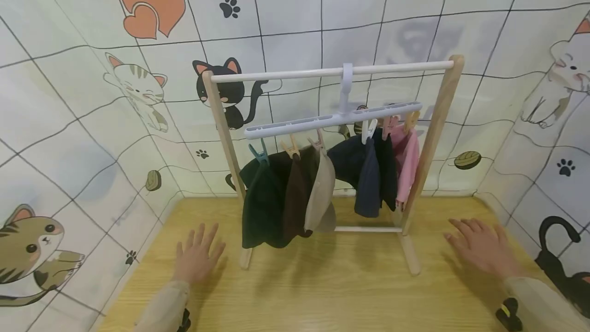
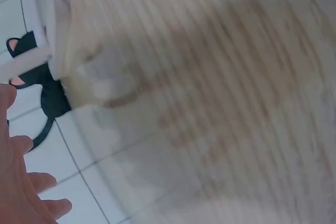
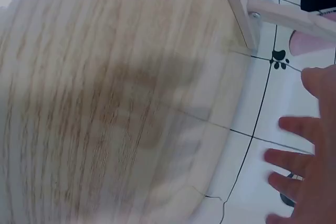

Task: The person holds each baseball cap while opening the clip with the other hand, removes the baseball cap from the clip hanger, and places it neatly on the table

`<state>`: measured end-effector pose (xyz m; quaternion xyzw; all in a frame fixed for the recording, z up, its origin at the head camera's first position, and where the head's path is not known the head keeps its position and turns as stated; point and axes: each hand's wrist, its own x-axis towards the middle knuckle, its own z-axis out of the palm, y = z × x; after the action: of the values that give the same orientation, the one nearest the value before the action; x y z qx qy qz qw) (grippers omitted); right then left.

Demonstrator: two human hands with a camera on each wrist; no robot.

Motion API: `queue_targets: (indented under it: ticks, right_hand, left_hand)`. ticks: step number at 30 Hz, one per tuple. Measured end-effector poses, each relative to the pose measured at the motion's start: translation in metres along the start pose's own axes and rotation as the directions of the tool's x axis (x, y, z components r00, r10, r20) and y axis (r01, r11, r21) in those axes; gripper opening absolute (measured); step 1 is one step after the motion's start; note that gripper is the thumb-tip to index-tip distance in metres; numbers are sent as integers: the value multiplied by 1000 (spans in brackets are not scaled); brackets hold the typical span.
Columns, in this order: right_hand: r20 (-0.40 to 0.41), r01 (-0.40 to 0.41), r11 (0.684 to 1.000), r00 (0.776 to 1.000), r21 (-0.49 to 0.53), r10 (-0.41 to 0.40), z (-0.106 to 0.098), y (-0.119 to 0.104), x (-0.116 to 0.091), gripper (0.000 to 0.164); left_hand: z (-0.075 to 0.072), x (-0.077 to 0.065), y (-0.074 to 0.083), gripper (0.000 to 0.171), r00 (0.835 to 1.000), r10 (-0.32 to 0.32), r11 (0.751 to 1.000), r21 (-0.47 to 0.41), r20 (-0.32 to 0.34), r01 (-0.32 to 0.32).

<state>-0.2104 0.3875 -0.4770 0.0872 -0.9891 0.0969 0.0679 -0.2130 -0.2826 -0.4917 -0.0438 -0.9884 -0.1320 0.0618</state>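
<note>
My left hand [image 1: 197,254] is spread flat with nothing in it, left of a small wooden drying rack [image 1: 443,104]. On the rack's other side, my right hand [image 1: 483,250] also has its fingers extended and holds nothing. Neither hand touches the rack. From the white top rod hangs a pale clip hanger [image 1: 290,127], tilted up to the right. Clothespins hold small cloth pieces on it: dark green [image 1: 262,209], brown [image 1: 295,199], beige [image 1: 321,188], navy [image 1: 367,183], black [image 1: 387,168] and pink [image 1: 407,163].
The wood-grain table [image 1: 318,291] carries the rack, whose feet [image 1: 409,255] point toward me. A lower white rod [image 1: 366,229] joins the posts. Walls with a cat-and-grid print [image 1: 295,9] enclose the table at the back and both sides.
</note>
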Motion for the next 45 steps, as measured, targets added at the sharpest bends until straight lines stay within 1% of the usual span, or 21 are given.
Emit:
queue_targets:
  ticks: [4,8,12,15,18,21,22,24,25,26,28,31,33,35,36,37,39,40,42,44,45]
  right_hand:
    - [-47,20,1000,999,-11,-21,-11,-10,2,39]
    - [-56,45,999,997,24,-44,-20,-27,2,20]
    - [-74,72,997,995,32,-69,-25,-45,4,15]
    - [-103,108,994,989,33,-104,-27,-58,5,10]
    - [-137,156,987,979,32,-150,-28,-72,6,6]
    - [-166,203,979,966,27,-196,-28,-86,6,4]
    - [-179,220,975,961,23,-212,-29,-90,5,4]
    - [-195,247,969,951,19,-239,-30,-99,4,3]
    - [-201,256,966,948,17,-248,-31,-103,3,3]
    - [-207,268,963,944,17,-259,-31,-107,3,2]
    - [-215,290,957,936,19,-280,-31,-114,2,2]
    - [-224,335,942,920,25,-321,-29,-124,1,4]
    - [-226,364,931,910,36,-347,-27,-131,0,4]
    - [-232,394,918,899,53,-372,-26,-138,-2,5]
    - [-231,405,912,895,63,-382,-25,-141,-3,6]
    - [-232,418,906,890,75,-392,-25,-145,-4,8]
    - [-237,446,890,878,91,-416,-24,-152,-7,10]
    - [-248,465,880,868,97,-431,-24,-156,-8,12]
    - [-256,499,860,850,112,-460,-25,-163,-11,14]
    - [-271,529,839,832,127,-483,-25,-171,-13,15]
    - [-277,542,830,824,130,-494,-26,-174,-14,16]
  left_hand:
    - [-3,2,14,62,999,33,999,-39,-30,-34]
    - [-12,6,29,57,991,91,990,-98,-98,-101]
    - [-25,10,50,52,981,127,966,-205,-150,-156]
    - [-41,11,69,45,969,150,947,-253,-197,-198]
    - [-61,13,89,38,944,175,916,-304,-281,-260]
    - [-81,16,106,35,915,197,861,-384,-351,-333]
    - [-87,17,112,34,908,201,841,-410,-367,-352]
    - [-96,18,123,33,899,207,808,-451,-385,-379]
    - [-100,19,129,33,899,209,793,-470,-386,-387]
    - [-103,20,134,33,903,205,782,-491,-378,-383]
    - [-108,22,143,35,911,190,767,-524,-366,-371]
    - [-112,26,155,38,927,168,745,-572,-336,-343]
    - [-112,29,162,38,928,165,729,-592,-335,-344]
    - [-112,31,168,39,921,177,716,-597,-346,-362]
    - [-112,32,172,38,913,190,714,-587,-361,-381]
    - [-111,33,174,36,901,206,715,-569,-383,-406]
    - [-108,35,178,29,869,237,718,-524,-434,-458]
    - [-106,35,179,26,850,253,719,-498,-462,-485]
    - [-101,34,180,19,818,277,731,-442,-504,-520]
    - [-97,33,181,16,797,303,747,-389,-523,-539]
    - [-95,32,181,16,791,318,757,-362,-523,-543]
